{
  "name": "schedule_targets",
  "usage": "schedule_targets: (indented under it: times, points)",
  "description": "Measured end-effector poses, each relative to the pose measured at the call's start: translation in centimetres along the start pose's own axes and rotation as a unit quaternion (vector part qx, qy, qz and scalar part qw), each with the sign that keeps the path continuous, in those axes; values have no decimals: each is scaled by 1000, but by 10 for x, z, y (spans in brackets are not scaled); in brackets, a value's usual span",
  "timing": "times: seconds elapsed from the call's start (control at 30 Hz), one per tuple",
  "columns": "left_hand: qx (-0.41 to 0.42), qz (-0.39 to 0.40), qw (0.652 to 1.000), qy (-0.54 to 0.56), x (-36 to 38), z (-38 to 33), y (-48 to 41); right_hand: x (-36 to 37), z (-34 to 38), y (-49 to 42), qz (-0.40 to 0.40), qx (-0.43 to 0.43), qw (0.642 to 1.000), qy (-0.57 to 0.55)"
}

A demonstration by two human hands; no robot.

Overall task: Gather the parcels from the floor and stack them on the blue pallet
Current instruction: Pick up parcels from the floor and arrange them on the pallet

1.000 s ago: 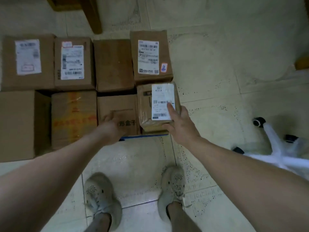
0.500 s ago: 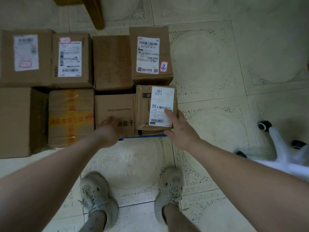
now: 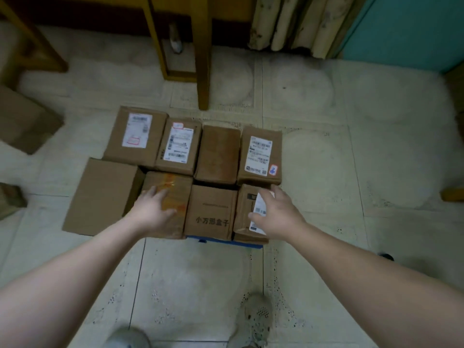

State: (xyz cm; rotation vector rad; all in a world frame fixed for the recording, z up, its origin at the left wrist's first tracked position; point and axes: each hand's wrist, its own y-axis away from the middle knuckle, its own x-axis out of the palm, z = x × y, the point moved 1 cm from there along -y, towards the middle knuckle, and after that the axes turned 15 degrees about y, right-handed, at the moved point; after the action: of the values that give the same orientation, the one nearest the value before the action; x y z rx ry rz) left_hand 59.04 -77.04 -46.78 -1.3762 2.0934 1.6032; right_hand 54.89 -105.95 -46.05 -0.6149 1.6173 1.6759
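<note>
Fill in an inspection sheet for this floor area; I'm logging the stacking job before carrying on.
Surface: pale tiled floor, speckled.
Job's things: eight cardboard parcels in two rows on the blue pallet; two more boxes on the floor, far left.
Clutter: nothing seen.
Grip: left hand flat on the orange-taped parcel; right hand over the labelled parcel; neither closed.
Cables: nothing seen.
Surroundings: wooden furniture legs, teal panel.

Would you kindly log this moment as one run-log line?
left hand: flat on orange-taped parcel | right hand: open over labelled parcel | blue pallet: eight parcels
</note>
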Motion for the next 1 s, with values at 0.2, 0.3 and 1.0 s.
schedule_targets:
  times: [0.2,0.3,1.0]
  points:
    - [20,-50,998,42,-89,23,31,-70,85,12,-23,4,998,59]
    - [10,-77,994,72,-145,71,52,-86,158,16,-32,-16,998,46]
    - [-163,-198,930,263,-352,432,115,-76,607,-9,-12,-230,951,206]
